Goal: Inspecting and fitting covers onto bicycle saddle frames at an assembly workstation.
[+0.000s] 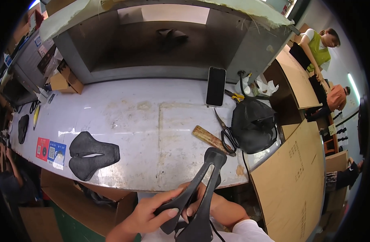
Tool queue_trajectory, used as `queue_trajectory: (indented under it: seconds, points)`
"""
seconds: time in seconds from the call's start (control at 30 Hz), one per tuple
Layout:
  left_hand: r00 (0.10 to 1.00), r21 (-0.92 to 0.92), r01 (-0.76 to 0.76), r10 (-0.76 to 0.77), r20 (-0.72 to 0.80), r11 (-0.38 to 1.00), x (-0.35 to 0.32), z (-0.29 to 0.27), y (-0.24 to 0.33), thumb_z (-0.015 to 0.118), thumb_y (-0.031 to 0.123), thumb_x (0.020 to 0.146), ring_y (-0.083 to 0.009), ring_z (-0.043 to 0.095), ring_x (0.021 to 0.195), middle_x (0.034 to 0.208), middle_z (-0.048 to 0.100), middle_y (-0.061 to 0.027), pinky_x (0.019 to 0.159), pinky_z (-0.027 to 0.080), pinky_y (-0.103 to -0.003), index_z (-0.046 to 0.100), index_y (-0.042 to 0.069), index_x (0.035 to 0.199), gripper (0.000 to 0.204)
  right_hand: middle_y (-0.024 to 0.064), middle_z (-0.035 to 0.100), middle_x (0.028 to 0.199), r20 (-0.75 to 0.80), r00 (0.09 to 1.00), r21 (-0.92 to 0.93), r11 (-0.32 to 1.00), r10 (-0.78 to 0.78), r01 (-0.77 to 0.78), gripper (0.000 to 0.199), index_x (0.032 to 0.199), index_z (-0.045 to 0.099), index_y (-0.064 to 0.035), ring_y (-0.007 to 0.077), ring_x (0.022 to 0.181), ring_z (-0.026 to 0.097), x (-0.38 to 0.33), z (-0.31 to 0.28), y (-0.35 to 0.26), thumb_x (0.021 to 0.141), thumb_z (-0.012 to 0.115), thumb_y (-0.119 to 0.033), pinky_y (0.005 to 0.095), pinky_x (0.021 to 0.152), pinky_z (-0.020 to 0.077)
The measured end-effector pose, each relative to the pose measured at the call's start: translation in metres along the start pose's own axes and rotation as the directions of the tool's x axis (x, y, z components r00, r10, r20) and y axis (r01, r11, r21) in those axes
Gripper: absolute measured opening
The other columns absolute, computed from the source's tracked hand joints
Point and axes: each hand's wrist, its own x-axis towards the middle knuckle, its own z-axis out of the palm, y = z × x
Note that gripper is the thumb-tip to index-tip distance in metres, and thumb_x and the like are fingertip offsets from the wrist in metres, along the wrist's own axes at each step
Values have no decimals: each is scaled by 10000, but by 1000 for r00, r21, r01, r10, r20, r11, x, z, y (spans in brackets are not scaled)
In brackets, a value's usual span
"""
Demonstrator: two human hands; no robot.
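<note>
At six o'clock, the left hand [150, 213] has fingers closed on a bike seat [206, 200]; the right hand [199, 194] touches it, grip unclear. Near nine, a printed red-and-blue label [52, 150].

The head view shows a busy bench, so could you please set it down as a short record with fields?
Left hand: grips the left side of a black saddle
Right hand: behind the saddle, partly hidden; grip unclear
Table, left: slotted black saddle-shaped piece
Table, right: scissors by a brownish strip; black bundle; phone
Background: person in a green vest, far right
</note>
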Motion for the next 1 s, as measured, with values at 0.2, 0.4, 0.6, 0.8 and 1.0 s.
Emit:
queue_trajectory:
  seconds: [0.2,0.4,0.6,0.8,1.0]
  points:
    - [983,-265,185,-177,55,946,2,-2,5,629,30,902,-179,623,1075,1185,655,-163,950,467,-297,501,-75,1349,477,50,680,838,129,978,30,985,163,-168,591,1110,633,11,130,692,648,5,-15,7,611,929,-100,262,584,510]
    - [978,-322,209,-205,47,923,2,-5,5,609,-1,907,-166,627,1066,1174,666,-158,934,472,-288,500,-70,1349,460,47,692,900,82,979,37,981,185,-188,644,1133,646,13,126,800,645,6,-17,8,582,946,-131,247,679,493]
    - [987,-77,157,-155,30,985,3,-4,6,614,-10,907,-148,634,1047,1172,674,-152,910,483,-272,513,-57,1343,450,58,699,1017,-81,983,-119,978,164,-173,630,1126,660,-9,157,962,636,4,-9,4,590,952,-167,298,866,486]
    - [989,-85,138,-134,55,987,-2,-4,0,652,7,898,-139,651,995,1145,686,-140,871,498,-265,571,-21,1314,426,81,677,724,-81,995,-168,983,58,-71,628,884,677,43,177,650,673,7,1,0,586,904,-462,271,575,503]
    - [994,-49,96,-93,56,994,2,0,14,675,17,889,-112,670,905,1049,724,-113,796,515,-253,599,8,1303,421,20,610,646,-37,995,-33,995,88,-89,795,713,618,-20,114,581,586,1,-9,9,586,749,-794,268,493,428]
